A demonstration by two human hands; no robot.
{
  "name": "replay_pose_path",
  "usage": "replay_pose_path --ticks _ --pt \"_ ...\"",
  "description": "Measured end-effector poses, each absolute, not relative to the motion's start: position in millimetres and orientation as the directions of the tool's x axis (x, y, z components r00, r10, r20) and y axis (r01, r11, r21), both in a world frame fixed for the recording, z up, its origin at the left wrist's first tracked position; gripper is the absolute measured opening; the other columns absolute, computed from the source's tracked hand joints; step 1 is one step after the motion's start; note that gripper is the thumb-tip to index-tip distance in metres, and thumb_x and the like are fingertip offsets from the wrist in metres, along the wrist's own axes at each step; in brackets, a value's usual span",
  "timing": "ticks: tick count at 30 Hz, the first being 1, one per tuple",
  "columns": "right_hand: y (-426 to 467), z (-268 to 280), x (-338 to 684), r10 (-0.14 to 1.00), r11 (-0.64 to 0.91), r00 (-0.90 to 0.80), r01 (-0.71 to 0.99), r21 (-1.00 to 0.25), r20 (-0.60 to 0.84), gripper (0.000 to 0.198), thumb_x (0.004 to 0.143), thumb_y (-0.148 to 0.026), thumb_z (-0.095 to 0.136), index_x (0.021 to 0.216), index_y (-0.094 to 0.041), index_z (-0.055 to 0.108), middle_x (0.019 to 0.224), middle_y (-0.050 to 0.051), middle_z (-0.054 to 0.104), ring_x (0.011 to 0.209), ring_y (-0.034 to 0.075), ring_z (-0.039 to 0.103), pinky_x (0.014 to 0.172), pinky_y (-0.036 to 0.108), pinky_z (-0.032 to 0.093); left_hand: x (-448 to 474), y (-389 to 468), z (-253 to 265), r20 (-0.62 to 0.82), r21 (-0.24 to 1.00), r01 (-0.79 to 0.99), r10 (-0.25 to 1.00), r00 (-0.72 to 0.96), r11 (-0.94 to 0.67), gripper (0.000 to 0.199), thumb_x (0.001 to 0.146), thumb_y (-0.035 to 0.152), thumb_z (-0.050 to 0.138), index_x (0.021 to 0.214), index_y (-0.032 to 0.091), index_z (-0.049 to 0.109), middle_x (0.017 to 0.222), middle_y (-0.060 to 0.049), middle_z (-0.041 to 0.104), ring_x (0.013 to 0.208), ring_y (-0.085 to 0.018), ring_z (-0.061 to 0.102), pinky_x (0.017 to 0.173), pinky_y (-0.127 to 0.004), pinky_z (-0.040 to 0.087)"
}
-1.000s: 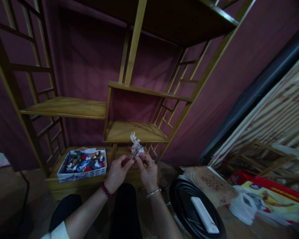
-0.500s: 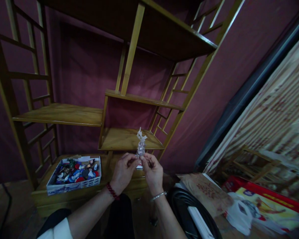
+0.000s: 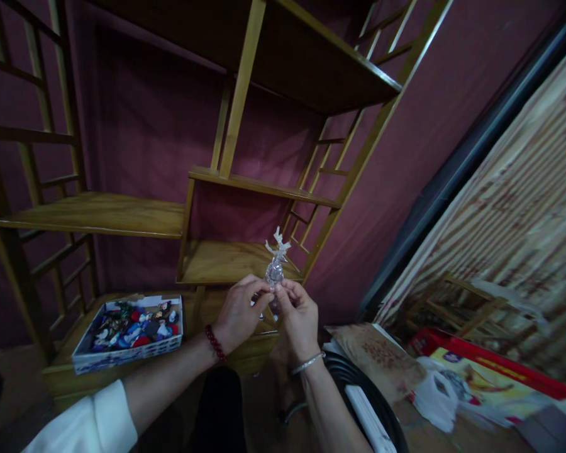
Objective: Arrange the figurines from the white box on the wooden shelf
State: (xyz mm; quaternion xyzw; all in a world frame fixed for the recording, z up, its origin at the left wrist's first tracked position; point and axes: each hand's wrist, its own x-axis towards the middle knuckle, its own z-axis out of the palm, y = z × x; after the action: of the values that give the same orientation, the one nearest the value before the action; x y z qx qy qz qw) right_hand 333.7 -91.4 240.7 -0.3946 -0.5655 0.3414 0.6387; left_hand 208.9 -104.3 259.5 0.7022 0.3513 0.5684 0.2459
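Observation:
A clear, glass-like deer figurine (image 3: 275, 269) with whitish antlers stands upright between my two hands, in front of the shelf unit. My left hand (image 3: 242, 308), with dark red beads at the wrist, pinches its lower part from the left. From the right, my right hand (image 3: 298, 314), wearing a silver bracelet, grips the same lower part between thumb and fingers. My fingertips hide some of the figurine's base. A small white piece with dark marks shows behind and below the fingers; I cannot tell what it is.
A patterned box (image 3: 127, 355) of small colourful figures sits on the low ledge at left. The wooden shelf unit (image 3: 94, 211) rises ahead. At right lie a black coil (image 3: 342, 371), a white plastic bag (image 3: 436, 396) and a red-yellow carton (image 3: 495, 377), beside a striped curtain (image 3: 514, 207).
The figurine has turned in my fingers, so its antlers now spread wider to view. Both hands have shifted slightly right and the camera view has swung a little to the right.

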Motion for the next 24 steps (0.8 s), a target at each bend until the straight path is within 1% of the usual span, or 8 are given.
replay_pose_path --ticks 10,14,19,22,24 --pt "-91 268 346 0.862 0.479 0.145 0.080 -0.874 0.485 0.028 0.069 -0.040 0.061 0.085 -0.016 0.059 0.070 0.000 0.063 0.059 0.011 0.056 0.053 0.021 0.043 214 -96 294 0.679 0.650 0.251 0.696 0.234 -0.718 0.014 0.076 0.022 0.050 0.071 0.016 0.062 0.073 -0.001 0.056 0.067 -0.011 0.051 0.061 -0.020 0.040" --pt "-93 279 351 0.854 0.481 0.168 0.106 -0.870 0.493 0.029 0.067 -0.041 0.063 0.082 -0.016 0.059 0.066 0.000 0.063 0.055 0.010 0.054 0.049 0.020 0.041 215 -91 306 0.681 0.623 0.247 0.670 0.295 -0.742 0.023 0.079 0.028 0.047 0.066 0.015 0.062 0.069 -0.001 0.055 0.064 -0.010 0.050 0.059 -0.020 0.039" --pt "-94 293 353 0.858 0.486 0.156 0.067 -0.871 0.490 0.031 0.066 -0.042 0.064 0.080 -0.015 0.060 0.063 0.000 0.062 0.052 0.009 0.051 0.047 0.019 0.038 218 -81 316 0.640 0.655 0.247 0.698 0.321 -0.714 0.033 0.080 0.036 0.044 0.064 0.014 0.062 0.064 -0.001 0.058 0.057 -0.009 0.050 0.052 -0.018 0.038" --pt "-94 302 355 0.870 0.474 0.146 0.024 -0.880 0.472 0.030 0.065 -0.042 0.065 0.077 -0.015 0.060 0.059 -0.001 0.061 0.047 0.007 0.047 0.043 0.018 0.034 221 -77 327 0.584 0.701 0.242 0.735 0.344 -0.670 0.035 0.078 0.040 0.044 0.065 0.014 0.063 0.059 -0.001 0.059 0.053 -0.008 0.051 0.048 -0.017 0.038" --pt "-94 309 357 0.872 0.474 0.137 0.008 -0.880 0.471 0.030 0.065 -0.041 0.065 0.076 -0.014 0.060 0.059 0.000 0.061 0.046 0.007 0.046 0.043 0.018 0.034 222 -75 335 0.534 0.743 0.223 0.760 0.372 -0.631 0.037 0.077 0.043 0.044 0.065 0.013 0.063 0.056 -0.001 0.060 0.051 -0.008 0.052 0.046 -0.016 0.038"
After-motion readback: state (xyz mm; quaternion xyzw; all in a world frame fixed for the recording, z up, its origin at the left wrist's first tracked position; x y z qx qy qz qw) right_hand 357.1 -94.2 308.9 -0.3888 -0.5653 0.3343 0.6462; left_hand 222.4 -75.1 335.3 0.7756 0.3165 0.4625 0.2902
